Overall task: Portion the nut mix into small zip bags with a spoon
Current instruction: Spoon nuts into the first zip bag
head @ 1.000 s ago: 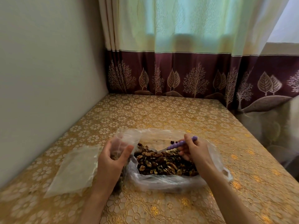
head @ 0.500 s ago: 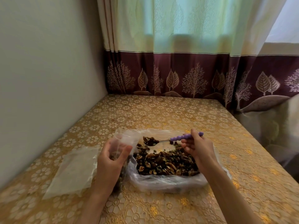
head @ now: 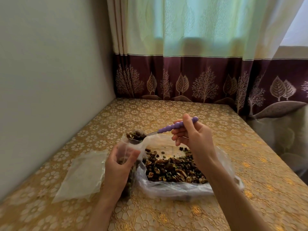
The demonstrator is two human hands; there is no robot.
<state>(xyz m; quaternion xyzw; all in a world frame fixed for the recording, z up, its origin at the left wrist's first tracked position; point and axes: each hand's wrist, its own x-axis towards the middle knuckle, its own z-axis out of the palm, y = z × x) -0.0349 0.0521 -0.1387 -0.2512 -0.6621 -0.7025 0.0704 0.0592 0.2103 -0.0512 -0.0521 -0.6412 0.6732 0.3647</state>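
Note:
My left hand (head: pixel 119 167) holds a small clear zip bag (head: pixel 128 145) upright with its mouth open; some nuts show inside, low down behind my fingers. My right hand (head: pixel 193 135) grips the purple beaded handle of a spoon (head: pixel 173 127). The spoon's bowl, heaped with nuts (head: pixel 135 135), sits right at the small bag's mouth. Beside the small bag lies a large clear plastic bag (head: pixel 175 189), spread open, holding the brown nut mix (head: pixel 171 169).
A flat stack of empty clear zip bags (head: pixel 83 175) lies left of my left hand. The table wears a gold flowered cloth (head: pixel 166 114). A wall runs along the left and a curtain (head: pixel 200 77) hangs behind; the table's right edge drops off.
My right hand lifted the spoon out of the large bag with a load of nuts and carried it left and up to the small bag's mouth. My left hand stayed put.

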